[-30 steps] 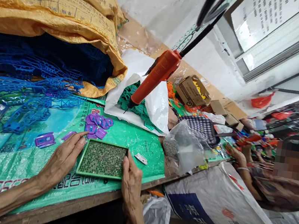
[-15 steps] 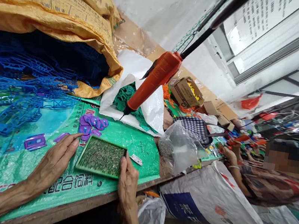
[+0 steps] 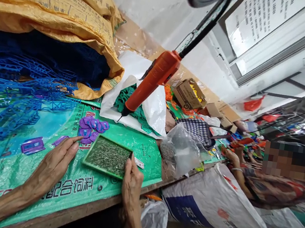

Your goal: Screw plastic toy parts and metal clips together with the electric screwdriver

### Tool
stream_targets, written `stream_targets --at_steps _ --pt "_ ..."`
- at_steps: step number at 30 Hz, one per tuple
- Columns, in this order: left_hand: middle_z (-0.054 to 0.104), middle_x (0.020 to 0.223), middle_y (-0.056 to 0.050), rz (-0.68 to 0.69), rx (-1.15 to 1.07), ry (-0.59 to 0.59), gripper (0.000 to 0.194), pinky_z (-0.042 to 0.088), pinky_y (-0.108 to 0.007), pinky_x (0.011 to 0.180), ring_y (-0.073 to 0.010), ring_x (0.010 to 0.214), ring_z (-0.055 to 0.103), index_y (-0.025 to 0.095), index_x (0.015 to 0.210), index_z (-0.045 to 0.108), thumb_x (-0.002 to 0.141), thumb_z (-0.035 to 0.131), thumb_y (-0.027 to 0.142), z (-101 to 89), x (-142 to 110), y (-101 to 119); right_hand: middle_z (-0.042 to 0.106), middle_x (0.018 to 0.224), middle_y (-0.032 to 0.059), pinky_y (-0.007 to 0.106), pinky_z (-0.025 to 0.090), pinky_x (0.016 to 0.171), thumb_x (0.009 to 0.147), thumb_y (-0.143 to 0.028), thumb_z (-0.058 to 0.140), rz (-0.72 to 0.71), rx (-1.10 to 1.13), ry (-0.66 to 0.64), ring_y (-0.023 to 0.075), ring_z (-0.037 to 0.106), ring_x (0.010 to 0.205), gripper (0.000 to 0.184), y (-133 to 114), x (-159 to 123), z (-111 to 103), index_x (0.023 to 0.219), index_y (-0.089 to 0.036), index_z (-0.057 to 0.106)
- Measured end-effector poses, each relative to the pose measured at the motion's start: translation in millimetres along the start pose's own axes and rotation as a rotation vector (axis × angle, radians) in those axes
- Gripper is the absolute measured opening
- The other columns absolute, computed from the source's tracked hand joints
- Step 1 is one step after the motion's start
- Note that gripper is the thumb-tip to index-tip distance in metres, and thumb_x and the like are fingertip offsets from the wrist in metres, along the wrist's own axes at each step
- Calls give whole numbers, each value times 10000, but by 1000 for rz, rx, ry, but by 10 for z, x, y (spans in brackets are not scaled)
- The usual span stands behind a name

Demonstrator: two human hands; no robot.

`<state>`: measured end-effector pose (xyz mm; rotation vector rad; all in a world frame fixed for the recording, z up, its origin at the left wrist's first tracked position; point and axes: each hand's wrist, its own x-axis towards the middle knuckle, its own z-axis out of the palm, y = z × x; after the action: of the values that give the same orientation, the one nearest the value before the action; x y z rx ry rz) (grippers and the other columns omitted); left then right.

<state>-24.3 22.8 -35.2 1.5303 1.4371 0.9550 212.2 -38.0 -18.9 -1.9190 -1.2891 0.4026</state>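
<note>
A shallow green tray (image 3: 84, 163) full of small grey metal screws is gripped at its right edge by my right hand (image 3: 132, 180), thumb over the rim and fingers mostly hidden. My left hand (image 3: 57, 158) lies low over the table with its fingers stretched out, holding nothing. Its fingertips come close to the tray's left side and a small heap of purple plastic parts (image 3: 93, 124). One more purple part (image 3: 33, 145) lies left of this hand. Above the tray hangs an orange electric screwdriver (image 3: 153, 81), its bit pointing down.
Blue plastic frames (image 3: 13, 115) spill from a yellow woven sack (image 3: 49, 13) at left. Behind the screwdriver, a white bag (image 3: 153, 110) holds green parts. To the right are a clear plastic bag (image 3: 185, 154), a cardboard box (image 3: 187, 94) and a co-worker (image 3: 271, 183).
The tray has turned slightly clockwise and shifted a little away from me, and the screws in it look less blurred. The hanging screwdriver has swung slightly left. My left hand stays nearly still.
</note>
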Motion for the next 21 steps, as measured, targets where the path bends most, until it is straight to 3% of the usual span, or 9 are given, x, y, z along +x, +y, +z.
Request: stream_targets --at_steps 3,10,14,18,21 --pt "688 1044 -55 -14 10 18 617 539 -411 900 -264 931 675 282 1339 609 962 365 706 -6 2 -22 662 699 59 280 412 606 997 -610 356 -10 0 -31 170 476 594 711 -39 -19 5 1302 -69 702" --pt "653 860 -37 -51 53 -30 704 549 -390 811 -262 822 655 281 1336 619 906 376 784 -49 83 -139 609 632 31 296 380 567 1013 -550 356 -18 -16 -5 176 452 559 655 -49 -70 7 1327 -80 686" --pt "635 855 -26 -64 30 -35 691 543 -398 851 -259 837 653 294 1353 605 906 396 778 -64 72 -141 674 708 64 296 422 610 1027 -548 318 -16 -22 34 186 512 605 651 -7 -48 7 1294 -101 710" --pt "662 978 -43 -78 7 -28 686 537 -402 863 -255 862 658 291 1351 607 905 407 773 -46 41 -108 695 721 71 296 437 621 1011 -585 350 -30 -20 38 194 542 632 658 33 2 31 1283 -112 717" --pt "638 873 -36 -42 24 -1 661 525 -409 888 -269 896 646 275 1353 605 943 370 736 -16 18 -69 711 746 90 299 431 617 1014 -569 338 -33 -8 29 194 544 630 664 54 42 31 1268 -91 723"
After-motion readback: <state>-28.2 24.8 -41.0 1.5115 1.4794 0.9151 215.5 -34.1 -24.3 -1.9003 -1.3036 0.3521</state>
